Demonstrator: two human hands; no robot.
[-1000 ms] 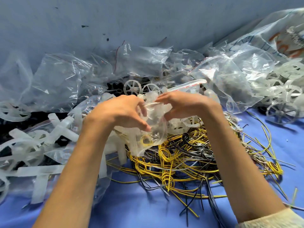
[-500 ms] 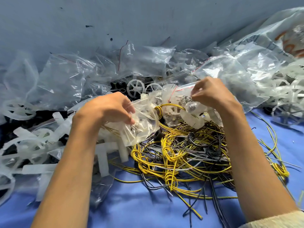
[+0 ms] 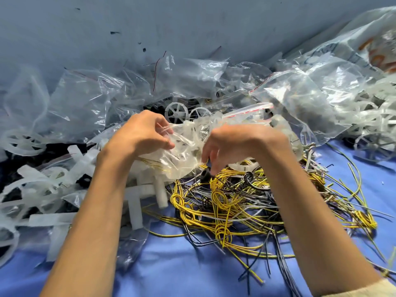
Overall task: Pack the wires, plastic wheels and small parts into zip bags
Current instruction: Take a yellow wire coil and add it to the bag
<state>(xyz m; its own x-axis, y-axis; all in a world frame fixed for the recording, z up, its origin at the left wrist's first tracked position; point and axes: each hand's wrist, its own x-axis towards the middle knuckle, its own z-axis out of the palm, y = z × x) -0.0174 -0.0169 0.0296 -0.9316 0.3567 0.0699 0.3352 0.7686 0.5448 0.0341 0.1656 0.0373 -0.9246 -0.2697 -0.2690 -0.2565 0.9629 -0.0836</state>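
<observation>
My left hand point(image 3: 145, 133) pinches the upper edge of a small clear zip bag point(image 3: 182, 157) holding small parts, lifted just above the pile. My right hand point(image 3: 237, 144) is close beside it, fingers curled downward. Its fingertips reach a small black part point(image 3: 203, 175) on top of the tangle of yellow, black and white wires point(image 3: 235, 202); whether they pinch it is unclear. Two white spoked plastic wheels point(image 3: 176, 113) lie just behind the hands. Another zip bag with a red strip point(image 3: 248, 110) lies behind my right hand.
Crumpled clear bags point(image 3: 90, 99) are heaped along the grey wall at the back. White plastic bars and tubes point(image 3: 137, 202) lie at the left, more pale wheels point(image 3: 372, 125) at the far right. Everything sits on a blue cloth point(image 3: 192, 266).
My right hand let go of the red-strip bag at the upper right and came down left beside the small bag. My left hand lifted that bag slightly.
</observation>
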